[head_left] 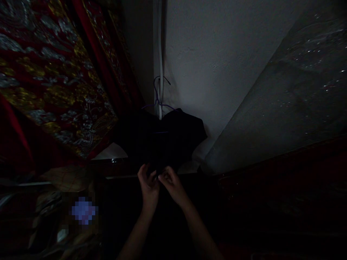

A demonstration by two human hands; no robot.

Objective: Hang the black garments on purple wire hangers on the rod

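A black short-sleeved shirt (173, 141) hangs on a thin purple wire hanger (157, 100), hooked near a pale vertical pipe or cord (160, 47) at the wall corner. Low on its front, my left hand (148, 182) has its fingers bent in a pinch at the dark cloth. Close beside it, my right hand (171, 183) also pinches there, thumb against curled fingers. The fingertips of both nearly meet. Whatever small part of the shirt lies between them is lost in the darkness.
Red cloth (51, 72) with gold and silver embroidery drapes on the left. A grey wall (217, 47) rises behind, with a translucent, shiny sheet (292, 79) on the right. Below left lies blurred clutter, partly pixelated; a dark red surface (298, 173) runs along the lower right.
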